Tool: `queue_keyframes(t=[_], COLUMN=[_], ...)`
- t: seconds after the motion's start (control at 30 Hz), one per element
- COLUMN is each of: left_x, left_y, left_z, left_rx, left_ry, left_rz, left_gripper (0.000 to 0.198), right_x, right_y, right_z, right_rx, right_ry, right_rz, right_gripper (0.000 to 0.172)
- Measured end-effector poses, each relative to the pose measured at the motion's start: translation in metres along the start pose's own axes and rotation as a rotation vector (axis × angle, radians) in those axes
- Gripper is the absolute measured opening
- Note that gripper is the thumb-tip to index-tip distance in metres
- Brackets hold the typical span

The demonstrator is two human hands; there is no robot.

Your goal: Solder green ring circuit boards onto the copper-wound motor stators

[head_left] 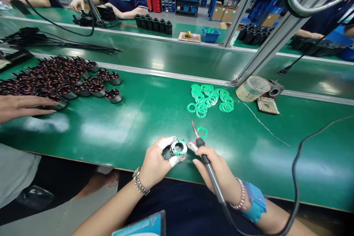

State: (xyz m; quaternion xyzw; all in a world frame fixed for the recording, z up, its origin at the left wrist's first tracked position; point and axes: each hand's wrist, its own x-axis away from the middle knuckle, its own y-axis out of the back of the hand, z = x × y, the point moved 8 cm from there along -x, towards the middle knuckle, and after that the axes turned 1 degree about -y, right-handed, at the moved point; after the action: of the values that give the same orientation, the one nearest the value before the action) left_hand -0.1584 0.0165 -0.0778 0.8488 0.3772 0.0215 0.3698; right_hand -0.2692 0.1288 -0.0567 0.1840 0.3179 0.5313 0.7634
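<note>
My left hand, with white finger cots on thumb and finger, grips a motor stator whose face carries a green and white ring board. In my right hand lies a soldering iron, its tip pointing up and away over the table. A finger of that hand in a white cot reaches close to the stator's right side; whether it touches, I cannot tell. Just beyond the iron lies a single green ring board. Farther back are several more green ring boards in loose piles.
Many copper-wound stators crowd the table's left, where another person's hand rests. A solder spool with its wire, a tip-cleaning tray and a metal post stand back right. The iron's cable loops at right.
</note>
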Motion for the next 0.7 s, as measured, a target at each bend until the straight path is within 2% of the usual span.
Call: queue_keyframes(t=[0.17,0.37,0.43,0.53,0.6,0.63,0.7], left_x=[-0.001,0.0,0.002,0.007,0.006,0.003,-0.008], left_y=[0.004,0.0,0.001,0.008,0.02,0.028,0.037], left_z=[-0.003,-0.002,0.001,0.005,0.009,0.012,0.012], left_rx=[0.016,0.058,0.078,0.156,0.171,0.152,0.127], left_ry=[-0.019,0.044,0.061,-0.003,-0.071,-0.095,-0.162], left_rz=[-0.006,0.005,0.067,0.284,0.391,0.39,0.402], left_gripper=[0.044,0.043,0.051,0.067,0.048,0.037,0.028], right_x=[-0.003,-0.006,-0.007,-0.011,-0.017,-0.021,-0.031], right_y=[-0.006,-0.011,-0.008,0.002,0.004,0.002,-0.007], right_z=[-0.002,-0.004,-0.005,-0.007,-0.005,-0.002,0.007], right_rx=[-0.038,-0.071,-0.076,-0.072,-0.06,-0.054,-0.034], right_ry=[-0.028,-0.057,-0.055,-0.076,-0.076,-0.062,-0.017], right_rz=[0.039,0.057,0.059,0.028,0.013,0.019,0.055], right_gripper=[0.021,0.021,0.024,0.03,0.036,0.038,0.042])
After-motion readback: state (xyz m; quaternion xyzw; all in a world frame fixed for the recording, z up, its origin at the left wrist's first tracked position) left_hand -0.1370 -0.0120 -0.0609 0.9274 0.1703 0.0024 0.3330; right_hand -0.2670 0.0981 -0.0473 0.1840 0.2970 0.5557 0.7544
